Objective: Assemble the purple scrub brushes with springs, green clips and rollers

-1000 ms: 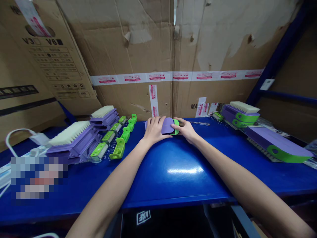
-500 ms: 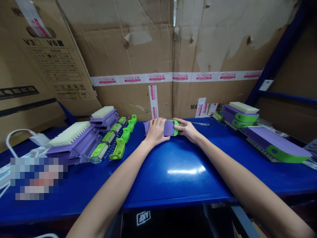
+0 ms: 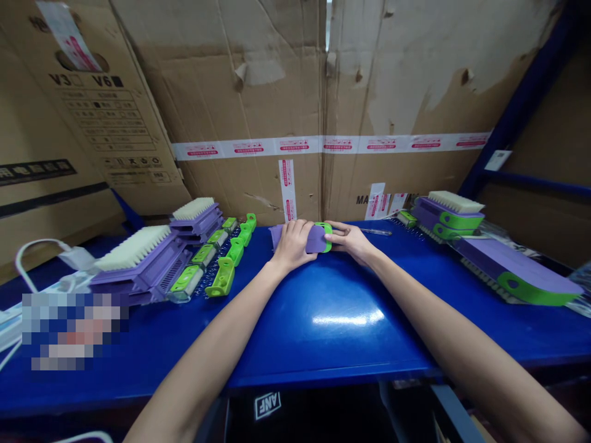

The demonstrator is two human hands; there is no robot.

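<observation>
In the middle of the blue table my left hand (image 3: 294, 242) is closed over a purple brush body (image 3: 317, 239), fingers across its top. My right hand (image 3: 349, 241) grips a green end cap (image 3: 328, 237) at the right end of that body, thumb and fingers around it. The cap fits close against the purple edge, with no dark gap showing between them. The underside of the brush body is hidden. Behind my right hand lies a screwdriver (image 3: 378, 232) with a clear handle.
At left stand stacked purple brush bodies with white bristles (image 3: 135, 247), green-topped blocks (image 3: 187, 280) and a row of green caps (image 3: 223, 277). Purple-and-green brushes (image 3: 521, 264) lie at right. Cardboard (image 3: 249, 178) walls the back of the blue table (image 3: 341, 351). A white cable (image 3: 28, 258) lies far left.
The green cap has moved left against the purple body, and the dark gap between them has closed. Both hands keep nearly the same place.
</observation>
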